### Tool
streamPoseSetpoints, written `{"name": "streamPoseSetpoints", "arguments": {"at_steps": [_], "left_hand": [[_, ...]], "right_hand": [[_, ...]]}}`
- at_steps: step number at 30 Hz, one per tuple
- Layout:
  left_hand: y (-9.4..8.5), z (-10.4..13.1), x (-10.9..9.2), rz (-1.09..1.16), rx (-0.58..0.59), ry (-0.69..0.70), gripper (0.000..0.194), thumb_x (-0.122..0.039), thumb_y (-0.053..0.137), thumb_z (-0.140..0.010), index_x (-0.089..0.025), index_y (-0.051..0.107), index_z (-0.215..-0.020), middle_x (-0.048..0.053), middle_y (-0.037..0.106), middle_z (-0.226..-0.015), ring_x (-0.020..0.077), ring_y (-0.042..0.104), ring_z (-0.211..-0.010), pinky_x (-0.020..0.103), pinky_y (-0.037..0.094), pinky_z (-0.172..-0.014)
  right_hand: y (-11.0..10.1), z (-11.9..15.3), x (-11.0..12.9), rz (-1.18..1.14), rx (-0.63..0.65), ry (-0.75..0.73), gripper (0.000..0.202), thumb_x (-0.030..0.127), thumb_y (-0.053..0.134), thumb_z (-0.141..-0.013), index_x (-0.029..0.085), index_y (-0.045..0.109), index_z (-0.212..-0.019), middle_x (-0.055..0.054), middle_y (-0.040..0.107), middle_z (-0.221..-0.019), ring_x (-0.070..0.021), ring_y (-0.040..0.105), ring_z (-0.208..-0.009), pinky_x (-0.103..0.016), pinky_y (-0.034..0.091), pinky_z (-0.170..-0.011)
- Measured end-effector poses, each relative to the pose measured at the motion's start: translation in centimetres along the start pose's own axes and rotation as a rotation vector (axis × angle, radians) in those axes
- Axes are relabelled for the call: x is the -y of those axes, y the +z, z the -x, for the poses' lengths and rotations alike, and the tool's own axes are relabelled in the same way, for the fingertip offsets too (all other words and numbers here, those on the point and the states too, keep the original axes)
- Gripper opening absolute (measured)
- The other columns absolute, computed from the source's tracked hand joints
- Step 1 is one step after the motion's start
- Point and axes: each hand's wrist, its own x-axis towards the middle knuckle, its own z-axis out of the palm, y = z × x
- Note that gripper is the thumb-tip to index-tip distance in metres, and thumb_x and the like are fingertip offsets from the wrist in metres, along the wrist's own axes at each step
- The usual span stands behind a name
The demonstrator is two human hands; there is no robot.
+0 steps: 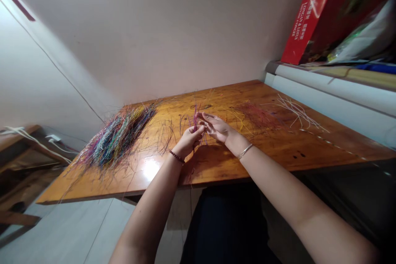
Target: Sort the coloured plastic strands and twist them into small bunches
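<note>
Purple strands [195, 115] pinched in left hand [189, 138]; right hand [217, 128] alongside, loosely parted.

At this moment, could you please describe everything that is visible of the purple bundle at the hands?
The purple bundle is a small bunch of thin, wire-like strands, purple to magenta. The left hand grips it roughly upright over the wooden table, with loose ends sticking out above; its lower part is partly hidden. The right hand is open close beside it; contact is unclear.

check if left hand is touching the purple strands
Touching: the head view shows the left hand gripping the purple strands, which rise from its fist.
</note>
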Motion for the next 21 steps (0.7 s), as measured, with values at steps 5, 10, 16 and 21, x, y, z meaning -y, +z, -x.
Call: {"name": "streamPoseSetpoints", "arguments": {"at_steps": [5,10,16,21], "left_hand": [[-0.5,-0.2,-0.4,0.262,0.028,0.0,0.033,-0.047,0.064,-0.075,-0.016,0.057,-0.085,-0.009,0.019,-0.052,0.0031,0.013,-0.04,0.016,0.006,-0.035],[-1.0,-0.3,-0.7,0.369,0.013,-0.05,0.024,-0.034,0.068,-0.074,-0.015,0.053,-0.076,-0.01,0.015,-0.051,0.0029,0.011,-0.039,0.015,0.007,-0.034],[-1.1,-0.5,-0.4,0.336,-0.024,-0.058,0.029,-0.04,0.066,-0.075,-0.013,0.059,-0.082,-0.008,0.029,-0.053,0.0015,0.012,-0.038,0.015,0.008,-0.032],[-1.2,-0.5,-0.3,0.329,-0.034,-0.016,0.032,-0.043,0.061,-0.08,-0.016,0.064,-0.096,0.005,0.063,-0.09,0.0002,0.013,-0.04,0.014,0.01,-0.032]], "right_hand": [[-0.3,0.2,0.7,-0.021,-0.035,0.001,0.02,0.034,0.076,-0.069,0.026,0.072,-0.086,0.004,0.068,-0.104,-0.0057,0.058,-0.072,-0.018,0.047,-0.069],[-0.8,0.1,1.5,0.007,-0.081,-0.041,0.018,0.038,0.072,-0.071,0.031,0.07,-0.087,0.008,0.065,-0.114,-0.0062,0.057,-0.074,-0.02,0.045,-0.066],[-1.2,-0.3,1.0,0.142,-0.183,0.002,0.018,0.04,0.067,-0.075,0.029,0.07,-0.09,0.004,0.063,-0.12,-0.0097,0.057,-0.077,-0.021,0.044,-0.062],[-1.3,-0.7,0.3,0.163,-0.195,0.064,0.017,0.04,0.067,-0.076,0.03,0.071,-0.089,0.006,0.061,-0.122,-0.0099,0.058,-0.086,-0.02,0.044,-0.063]]}}
